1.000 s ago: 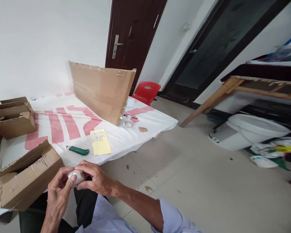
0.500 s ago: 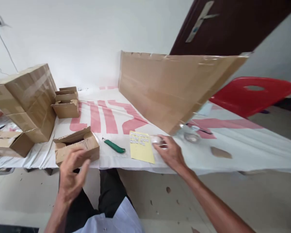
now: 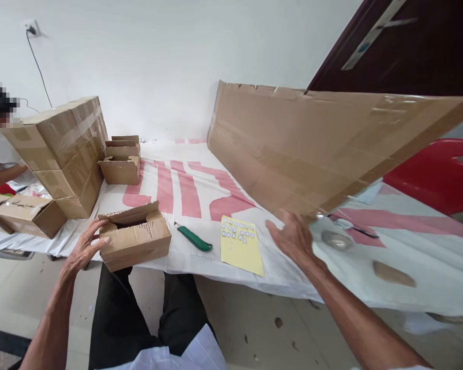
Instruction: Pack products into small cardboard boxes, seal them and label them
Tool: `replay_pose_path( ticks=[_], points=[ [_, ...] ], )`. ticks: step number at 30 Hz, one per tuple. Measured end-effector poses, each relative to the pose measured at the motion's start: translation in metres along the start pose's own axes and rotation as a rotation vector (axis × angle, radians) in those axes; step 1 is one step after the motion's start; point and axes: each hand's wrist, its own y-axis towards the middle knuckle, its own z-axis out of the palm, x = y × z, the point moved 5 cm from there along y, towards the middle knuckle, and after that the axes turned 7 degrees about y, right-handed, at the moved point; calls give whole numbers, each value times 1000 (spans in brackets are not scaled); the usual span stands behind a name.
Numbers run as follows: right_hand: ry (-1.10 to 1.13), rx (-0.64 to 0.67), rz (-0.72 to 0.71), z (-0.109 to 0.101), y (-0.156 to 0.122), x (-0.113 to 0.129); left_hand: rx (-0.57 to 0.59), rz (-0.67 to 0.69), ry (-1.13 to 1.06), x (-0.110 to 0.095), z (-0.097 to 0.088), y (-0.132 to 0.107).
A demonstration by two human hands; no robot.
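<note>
My left hand [image 3: 85,247] grips the left end of a small open cardboard box [image 3: 137,242], thumb on the front and fingers at the back corner. The box's flap stands up, and a row of thin cardboard edges shows inside. My right hand [image 3: 293,236] is over the table by the foot of a large cardboard panel [image 3: 293,149], thumb and fingers apart, and I see nothing in it. Between my hands lie a green utility knife [image 3: 195,238] and a yellow sheet [image 3: 241,252] with rows of small whitish square stickers.
A clear tape roll [image 3: 336,239] and a cardboard scrap [image 3: 393,273] lie to the right. Taped cartons [image 3: 67,149] are stacked at the left, near open boxes [image 3: 120,169]. A person's arm [image 3: 5,174] shows at the far left. A red chair [image 3: 432,174] stands beyond the table.
My left hand has come down from in front of the box and taken hold of its left end. My right hand has left the yellow sheet's edge; the whitish round item no longer shows in it.
</note>
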Motion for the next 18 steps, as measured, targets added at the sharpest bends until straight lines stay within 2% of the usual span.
replay_pose_path(
  ticks=[2, 5, 7, 8, 9, 11, 15, 18],
  points=[
    [215, 139, -137, 14, -2, 78, 40, 17, 24, -2, 3, 3],
    [403, 447, -507, 41, -21, 212, 50, 33, 24, -3, 4, 3],
    [392, 611, -690, 57, -37, 278, 47, 31, 11, -2, 3, 2],
    [362, 676, -749, 64, -44, 300, 44, 25, 15, -1, 2, 1],
    [329, 715, -795, 69, -50, 315, 41, 14, 22, -1, 1, 0],
    [266, 687, -864, 72, -61, 326, 41, -15, 29, 0, 1, -1],
    [192, 385, -1064, 52, -94, 312, 67, -36, -1, -2, 5, -2],
    [201, 328, -1207, 39, -125, 299, 125, -31, 1, -3, 12, -4]
  ],
)
